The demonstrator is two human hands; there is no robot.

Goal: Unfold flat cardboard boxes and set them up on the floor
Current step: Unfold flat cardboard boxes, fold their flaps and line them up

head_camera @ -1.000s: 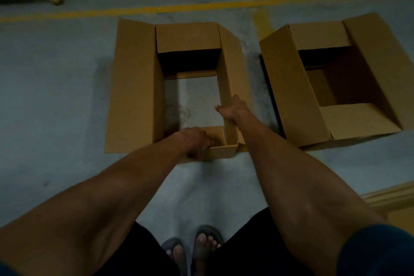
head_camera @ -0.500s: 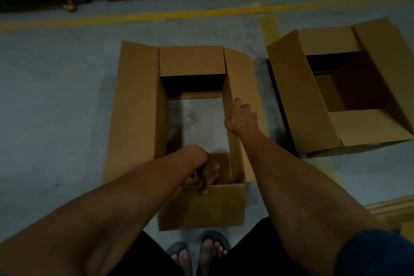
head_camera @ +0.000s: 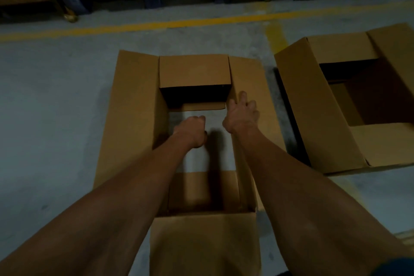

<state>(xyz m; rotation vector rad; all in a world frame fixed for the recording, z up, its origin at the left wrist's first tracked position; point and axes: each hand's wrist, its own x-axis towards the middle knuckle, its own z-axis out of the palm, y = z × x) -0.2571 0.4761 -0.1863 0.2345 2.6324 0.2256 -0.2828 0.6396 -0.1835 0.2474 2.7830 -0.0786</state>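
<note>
Since the earlier frames: both hands gone deeper into the near box; left hand off the near end flap.

Item 1: brown corrugated cardboard box, open-topped (head_camera: 134, 105), standing on the grey concrete floor (head_camera: 56, 101) straight ahead. All four top flaps splayed outward; bare floor showing through its unclosed bottom.

Item 2: left hand (head_camera: 192, 131), inside the box, fingers curled into a loose fist, holding nothing visible.

Item 3: right hand (head_camera: 243, 114), at the box's right wall, fingers loosely spread; whether they grip the wall's edge or only rest on it, cannot tell.

Item 4: second brown cardboard box, open-topped (head_camera: 300, 105), on the floor just beside the first, to its right, flaps up and out.

Item 5: yellow painted floor line (head_camera: 139, 26), beyond both boxes.
</note>
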